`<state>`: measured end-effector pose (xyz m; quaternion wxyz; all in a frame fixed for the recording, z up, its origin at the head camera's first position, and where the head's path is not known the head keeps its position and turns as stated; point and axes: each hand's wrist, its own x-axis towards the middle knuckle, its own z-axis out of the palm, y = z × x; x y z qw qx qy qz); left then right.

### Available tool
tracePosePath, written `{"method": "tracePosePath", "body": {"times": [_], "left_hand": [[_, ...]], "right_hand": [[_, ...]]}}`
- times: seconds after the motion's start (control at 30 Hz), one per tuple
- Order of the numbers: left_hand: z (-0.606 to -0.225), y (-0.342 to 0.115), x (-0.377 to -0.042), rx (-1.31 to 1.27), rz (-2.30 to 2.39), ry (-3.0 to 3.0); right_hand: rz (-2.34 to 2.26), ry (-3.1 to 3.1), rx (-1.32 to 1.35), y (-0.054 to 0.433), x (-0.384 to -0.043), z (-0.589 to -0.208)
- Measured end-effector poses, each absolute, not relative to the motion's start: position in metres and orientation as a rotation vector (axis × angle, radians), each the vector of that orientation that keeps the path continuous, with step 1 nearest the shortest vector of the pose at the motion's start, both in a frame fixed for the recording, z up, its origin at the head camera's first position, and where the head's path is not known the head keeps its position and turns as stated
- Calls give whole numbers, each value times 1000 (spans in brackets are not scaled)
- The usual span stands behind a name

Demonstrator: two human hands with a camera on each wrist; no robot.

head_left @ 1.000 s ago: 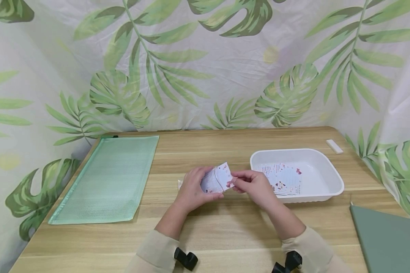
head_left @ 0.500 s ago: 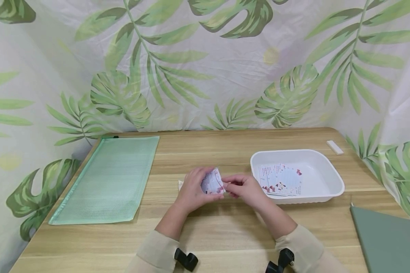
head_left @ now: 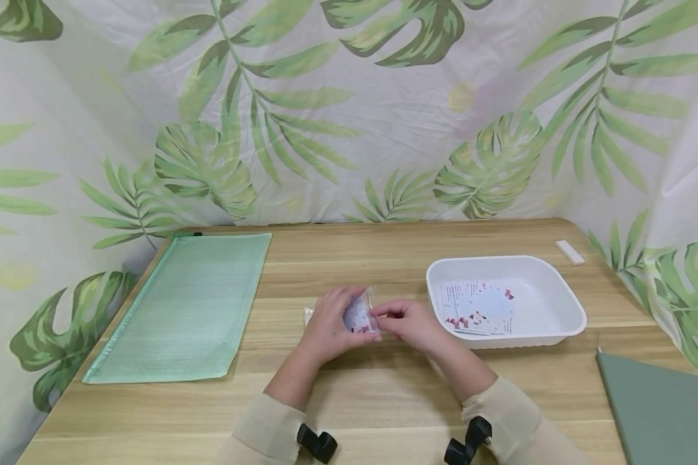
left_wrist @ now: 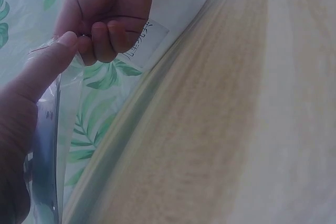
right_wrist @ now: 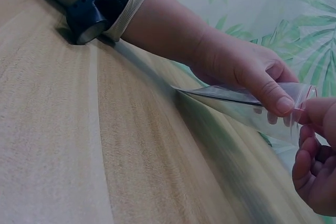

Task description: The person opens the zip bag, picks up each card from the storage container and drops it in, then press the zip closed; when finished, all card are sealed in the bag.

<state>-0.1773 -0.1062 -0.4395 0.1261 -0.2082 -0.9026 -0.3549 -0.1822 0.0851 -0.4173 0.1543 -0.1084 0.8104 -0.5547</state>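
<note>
Between the two hands is a clear plastic zip bag (right_wrist: 247,109) with printed cards (head_left: 358,316) inside. My left hand (head_left: 327,325) grips the bag from its left side, the thumb lying along the near face. Thumb and fingers of my right hand (head_left: 410,325) pinch the bag's right end, at its mouth, where a reddish line shows in the right wrist view. In the left wrist view the right hand's other fingers are curled in. Part of the bag and the cards is hidden behind the left hand.
A white tray (head_left: 549,266) holding several printed cards (head_left: 483,309) stands to the right. A green mesh zip pouch (head_left: 186,307) lies at the left. Near the right edge are a small white block (head_left: 570,252) and a grey-green flat folder or notebook (head_left: 663,407).
My right hand has moved left, and the cards that stuck out of the bag have slid into it. Now the right fingers pinch the bag's mouth. The left hand stays almost in place.
</note>
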Motion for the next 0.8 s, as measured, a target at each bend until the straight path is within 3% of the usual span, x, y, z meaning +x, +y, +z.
{"method": "tracePosePath", "body": {"times": [0.37,0.6,0.8], "left_hand": [[-440,-106,-178,-595,-1040,-2632],[-439,-106,-177,-574,-1057,-2654],[-439,-106,-177,-579,-1064,-2656]], "right_hand": [[-1646,2296,-321,101,-180,-401],[-1679,2430,-308,146,-188,-373],[-1527,2627,-147,196,-209,-364]]}}
